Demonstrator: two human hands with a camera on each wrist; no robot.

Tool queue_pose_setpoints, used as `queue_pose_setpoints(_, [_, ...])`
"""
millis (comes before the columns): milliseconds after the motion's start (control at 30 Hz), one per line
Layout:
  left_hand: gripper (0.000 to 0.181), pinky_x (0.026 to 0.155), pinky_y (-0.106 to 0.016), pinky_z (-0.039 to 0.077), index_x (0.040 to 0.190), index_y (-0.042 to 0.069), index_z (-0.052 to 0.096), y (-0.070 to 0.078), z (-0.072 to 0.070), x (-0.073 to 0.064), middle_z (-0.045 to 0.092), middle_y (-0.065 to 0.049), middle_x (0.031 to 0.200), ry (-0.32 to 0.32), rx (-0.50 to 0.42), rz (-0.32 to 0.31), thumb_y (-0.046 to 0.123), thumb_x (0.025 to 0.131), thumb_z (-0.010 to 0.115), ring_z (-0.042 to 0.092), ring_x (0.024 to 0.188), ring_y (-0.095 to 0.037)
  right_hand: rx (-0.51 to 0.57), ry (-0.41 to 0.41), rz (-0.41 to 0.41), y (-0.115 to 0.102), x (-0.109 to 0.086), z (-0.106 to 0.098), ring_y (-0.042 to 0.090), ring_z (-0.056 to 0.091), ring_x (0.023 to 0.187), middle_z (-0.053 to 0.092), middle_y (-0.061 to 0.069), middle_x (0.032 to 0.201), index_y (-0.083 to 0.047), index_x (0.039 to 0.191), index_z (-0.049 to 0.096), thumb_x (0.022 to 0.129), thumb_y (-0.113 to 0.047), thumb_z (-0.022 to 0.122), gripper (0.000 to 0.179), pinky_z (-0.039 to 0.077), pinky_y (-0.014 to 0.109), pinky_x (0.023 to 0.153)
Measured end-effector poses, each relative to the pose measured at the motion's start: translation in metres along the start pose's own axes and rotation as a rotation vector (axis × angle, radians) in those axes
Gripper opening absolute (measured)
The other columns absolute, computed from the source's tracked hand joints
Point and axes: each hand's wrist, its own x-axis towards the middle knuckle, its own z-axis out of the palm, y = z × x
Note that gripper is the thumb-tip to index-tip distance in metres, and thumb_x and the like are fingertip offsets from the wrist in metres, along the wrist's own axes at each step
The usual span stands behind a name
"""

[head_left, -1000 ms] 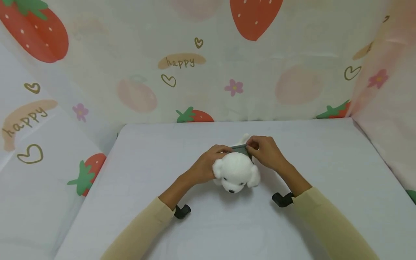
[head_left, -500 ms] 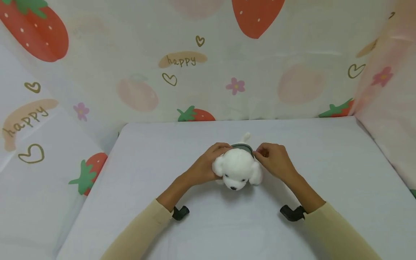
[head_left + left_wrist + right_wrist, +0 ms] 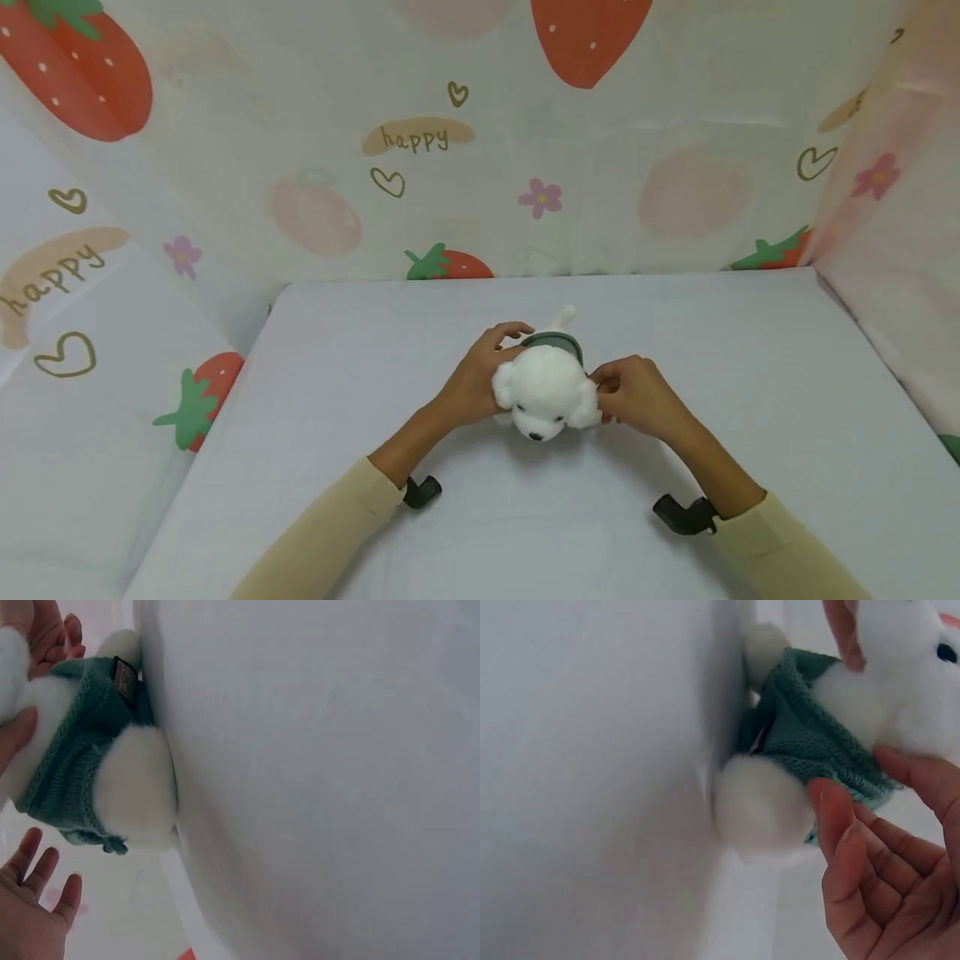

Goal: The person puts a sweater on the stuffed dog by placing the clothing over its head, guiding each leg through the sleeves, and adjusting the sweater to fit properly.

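A white plush dog (image 3: 543, 383) faces me at mid-table, its tail pointing away. It wears a green knitted sweater (image 3: 82, 769) with a small label near the tail end. My left hand (image 3: 474, 379) is at the dog's left side as I see it, thumb (image 3: 19, 735) against the white fur at the neck. The other left fingers are spread beside the sweater, apart from it in the left wrist view. On the other side, my right hand (image 3: 641, 396) pinches the sweater's edge between thumb and fingers (image 3: 832, 810), close by a front leg.
The dog rests on a white-covered table (image 3: 360, 333). Behind it hangs a strawberry-printed curtain (image 3: 585, 125), which also runs along both sides. Black wrist-mounted pieces (image 3: 684, 514) stick out below the sleeves.
My right hand has come down from the sweater's back edge to the dog's side near its ear. Left fingers have lifted off the sweater. The sweater's back edge now lies rounded over the back.
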Motion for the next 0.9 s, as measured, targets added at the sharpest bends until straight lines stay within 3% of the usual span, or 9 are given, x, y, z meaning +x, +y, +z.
queue_pose_setpoints(133, [0.055, 0.098, -0.047, 0.044, 0.124, 0.015, 0.069, 0.003, 0.001, 0.001, 0.048, -0.008, 0.145, 0.012, 0.038, -0.003, 0.024, 0.074, 0.091, 0.046, 0.130, -0.026, -0.004, 0.031, -0.008, -0.002, -0.001, 0.003, 0.023, 0.066, 0.055, 0.069, 0.000, 0.064, 0.001, 0.092, 0.077, 0.086, -0.001, 0.064, 0.013, 0.051, 0.033, 0.049])
queue_pose_setpoints(333, [0.053, 0.095, -0.048, 0.045, 0.122, 0.015, 0.070, 0.006, -0.001, 0.000, 0.051, -0.003, 0.141, 0.040, 0.102, -0.037, 0.023, 0.074, 0.091, 0.048, 0.128, -0.022, 0.177, -0.034, -0.008, -0.001, 0.000, 0.003, 0.022, 0.062, 0.064, 0.068, 0.008, 0.071, 0.001, 0.093, 0.073, 0.092, -0.003, 0.062, 0.012, 0.055, 0.039, 0.059])
queue_pose_setpoints(433, [0.054, 0.097, -0.042, 0.047, 0.124, 0.013, 0.067, 0.007, -0.001, -0.002, 0.050, -0.003, 0.139, 0.025, 0.119, -0.067, 0.021, 0.076, 0.089, 0.048, 0.126, -0.020, 0.032, 0.005, -0.117, 0.003, 0.001, 0.005, 0.022, 0.064, 0.080, 0.070, 0.007, 0.091, -0.003, 0.105, 0.070, 0.090, -0.004, 0.070, 0.015, 0.055, 0.039, 0.068])
queue_pose_setpoints(533, [0.057, 0.098, -0.036, 0.050, 0.128, 0.009, 0.064, 0.008, -0.002, -0.006, 0.049, -0.005, 0.139, 0.013, 0.111, -0.103, 0.017, 0.077, 0.089, 0.048, 0.126, -0.020, -0.207, 0.109, -0.293, 0.005, 0.005, 0.007, 0.024, 0.058, 0.114, 0.061, 0.006, 0.128, -0.011, 0.129, 0.063, 0.082, -0.006, 0.083, 0.052, 0.055, 0.044, 0.082])
queue_pose_setpoints(567, [0.059, 0.098, -0.035, 0.050, 0.129, 0.008, 0.063, 0.008, -0.002, -0.007, 0.048, -0.006, 0.138, 0.016, 0.106, -0.115, 0.015, 0.077, 0.089, 0.048, 0.126, -0.021, -0.241, 0.135, -0.352, 0.005, 0.007, 0.008, 0.027, 0.053, 0.124, 0.055, 0.007, 0.139, -0.012, 0.135, 0.060, 0.079, -0.006, 0.086, 0.062, 0.054, 0.048, 0.086])
queue_pose_setpoints(633, [0.062, 0.100, -0.035, 0.050, 0.131, 0.006, 0.061, 0.009, -0.002, -0.009, 0.049, -0.007, 0.137, 0.024, 0.092, -0.131, 0.011, 0.076, 0.089, 0.048, 0.127, -0.022, -0.240, 0.135, -0.452, 0.006, 0.013, 0.010, 0.032, 0.038, 0.140, 0.039, 0.010, 0.155, -0.013, 0.143, 0.055, 0.077, -0.007, 0.089, 0.075, 0.050, 0.054, 0.096])
queue_pose_setpoints(700, [0.064, 0.101, -0.036, 0.049, 0.133, 0.005, 0.060, 0.010, -0.001, -0.009, 0.050, -0.008, 0.134, 0.029, 0.086, -0.148, 0.009, 0.076, 0.089, 0.049, 0.126, -0.023, -0.196, 0.109, -0.519, 0.006, 0.020, 0.012, 0.034, 0.029, 0.146, 0.032, 0.012, 0.160, -0.012, 0.143, 0.056, 0.079, -0.008, 0.088, 0.072, 0.044, 0.057, 0.102])
queue_pose_setpoints(800, [0.068, 0.103, -0.039, 0.048, 0.136, 0.006, 0.058, 0.014, 0.000, -0.010, 0.051, -0.009, 0.131, 0.041, 0.059, -0.196, 0.008, 0.076, 0.089, 0.051, 0.123, -0.023, -0.113, 0.080, -0.562, 0.006, 0.027, 0.016, 0.036, 0.026, 0.148, 0.032, 0.015, 0.160, -0.007, 0.138, 0.060, 0.083, -0.007, 0.084, 0.060, 0.038, 0.059, 0.107])
queue_pose_setpoints(900, [0.070, 0.099, -0.039, 0.050, 0.136, 0.009, 0.054, 0.019, 0.001, -0.013, 0.053, -0.008, 0.124, 0.059, 0.055, -0.293, 0.008, 0.076, 0.089, 0.053, 0.115, -0.020, -0.071, 0.085, -0.557, 0.007, 0.031, 0.019, 0.038, 0.029, 0.146, 0.037, 0.018, 0.156, -0.005, 0.135, 0.061, 0.084, -0.004, 0.083, 0.055, 0.035, 0.062, 0.109])
